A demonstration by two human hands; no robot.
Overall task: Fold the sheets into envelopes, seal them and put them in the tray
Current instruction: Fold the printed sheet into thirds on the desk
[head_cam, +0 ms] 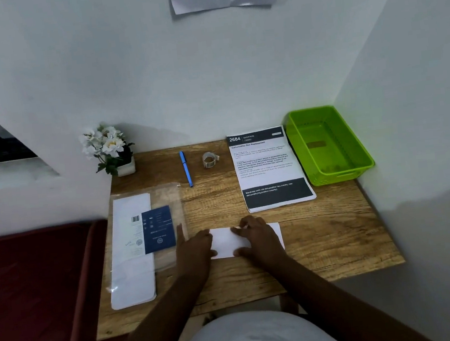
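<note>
A white folded sheet (226, 241) lies flat on the wooden table (323, 232) near its front middle. My left hand (195, 248) rests on the sheet's left end with its fingers laid flat. My right hand (256, 236) presses on the sheet's right half, fingers spread and thumb on the paper. A green plastic tray (363, 161) stands at the table's far right corner with nothing visible in it. A small roll of clear tape (209, 160) sits at the back middle.
A clear packet of white envelopes or sheets (132, 253) with a blue card lies at the left. A blue pen (186, 168), a printed instruction page (269, 166) and a flower pot (122, 161) lie behind. Walls close the back and right.
</note>
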